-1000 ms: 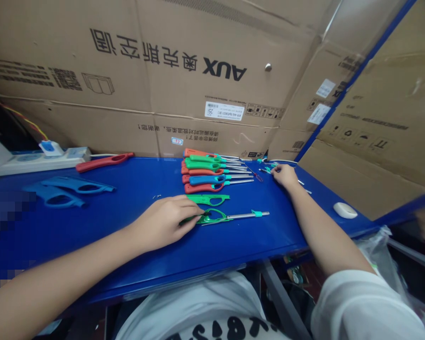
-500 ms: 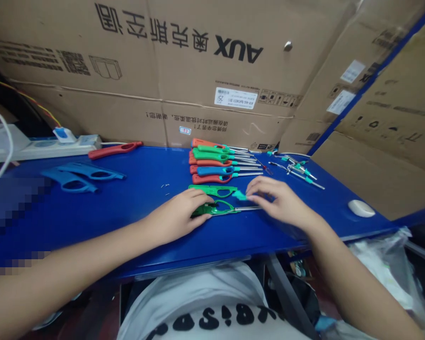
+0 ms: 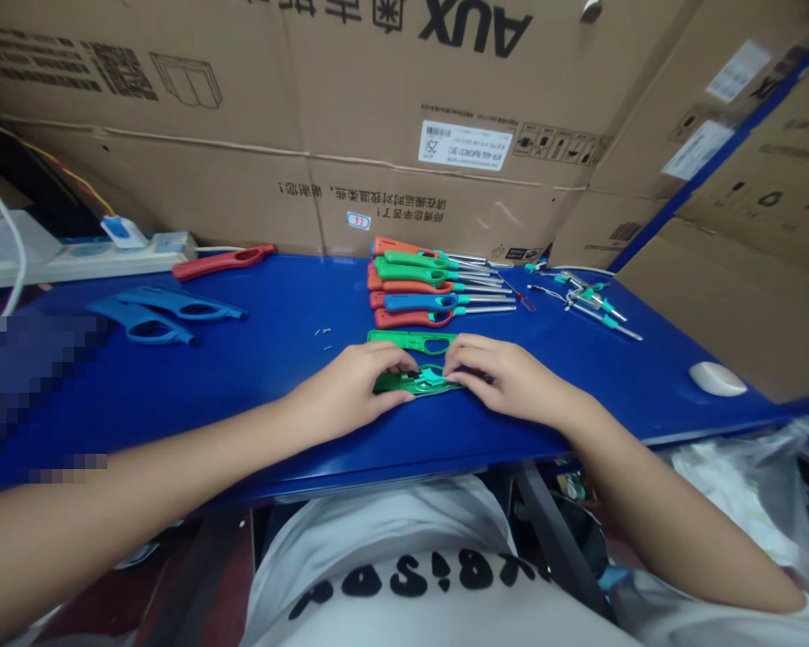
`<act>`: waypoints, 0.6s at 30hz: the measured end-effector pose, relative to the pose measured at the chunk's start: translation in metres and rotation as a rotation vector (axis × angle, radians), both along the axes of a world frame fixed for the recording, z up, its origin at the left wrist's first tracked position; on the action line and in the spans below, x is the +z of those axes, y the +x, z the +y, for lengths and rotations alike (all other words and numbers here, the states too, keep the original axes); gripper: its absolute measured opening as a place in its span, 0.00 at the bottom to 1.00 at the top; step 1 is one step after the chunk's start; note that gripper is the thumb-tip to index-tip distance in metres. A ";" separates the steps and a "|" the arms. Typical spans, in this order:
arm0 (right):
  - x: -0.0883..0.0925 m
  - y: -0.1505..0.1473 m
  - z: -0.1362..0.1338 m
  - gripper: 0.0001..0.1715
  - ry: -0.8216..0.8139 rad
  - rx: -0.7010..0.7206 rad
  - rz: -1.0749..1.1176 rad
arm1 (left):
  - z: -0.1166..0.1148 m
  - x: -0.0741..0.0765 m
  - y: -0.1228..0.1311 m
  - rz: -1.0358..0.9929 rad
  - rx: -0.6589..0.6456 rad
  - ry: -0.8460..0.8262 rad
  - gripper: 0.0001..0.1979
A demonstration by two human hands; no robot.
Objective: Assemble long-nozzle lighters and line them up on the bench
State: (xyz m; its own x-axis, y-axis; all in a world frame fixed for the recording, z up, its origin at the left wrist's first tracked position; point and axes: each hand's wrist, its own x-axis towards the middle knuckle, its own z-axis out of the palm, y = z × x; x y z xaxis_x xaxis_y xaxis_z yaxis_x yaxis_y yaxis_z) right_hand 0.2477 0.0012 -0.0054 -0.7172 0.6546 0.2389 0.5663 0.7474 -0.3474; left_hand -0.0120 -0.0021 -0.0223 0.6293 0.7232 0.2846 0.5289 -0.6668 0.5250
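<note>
My left hand (image 3: 360, 382) is closed on the left end of an open green lighter casing half (image 3: 397, 384), which lies on the blue table. Fingers of my right hand (image 3: 509, 370) pinch a teal trigger piece (image 3: 431, 376) over the casing's loop. The right fingers cover the casing's right end, so the metal tube there is hidden. Just behind both hands lies a second green casing half (image 3: 402, 338). Farther back is a row of long-necked lighters (image 3: 414, 303) in red, blue, orange and green.
Blue casing halves (image 3: 152, 329) and a red casing (image 3: 219, 262) lie left, before a white power strip (image 3: 168, 244). Tiny metal pins (image 3: 324, 333) are near my left hand. Metal tubes with teal parts (image 3: 603, 310) and a white rounded object (image 3: 717, 378) are right. Cardboard (image 3: 229, 193) walls the back.
My right hand has moved left with the teal trigger piece, from beside the casing to over its loop. My left hand stays on the casing. The camera view has tilted down slightly.
</note>
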 end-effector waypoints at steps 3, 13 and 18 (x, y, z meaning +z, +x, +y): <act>-0.005 -0.001 -0.001 0.07 -0.008 0.003 0.012 | -0.001 0.001 0.001 -0.010 0.018 -0.028 0.12; -0.014 -0.002 -0.004 0.11 0.233 0.013 -0.114 | -0.001 0.004 0.003 -0.022 0.044 -0.090 0.12; -0.016 -0.001 -0.008 0.11 0.287 0.043 -0.118 | -0.001 0.003 0.003 -0.027 0.034 -0.086 0.12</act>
State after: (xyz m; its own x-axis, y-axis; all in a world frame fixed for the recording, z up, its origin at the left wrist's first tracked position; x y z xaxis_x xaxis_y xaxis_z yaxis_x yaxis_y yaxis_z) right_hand 0.2471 -0.0065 -0.0212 -0.7763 0.5412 0.3232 0.5563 0.8293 -0.0525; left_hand -0.0087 -0.0031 -0.0192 0.5969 0.7665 0.2371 0.5354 -0.6006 0.5938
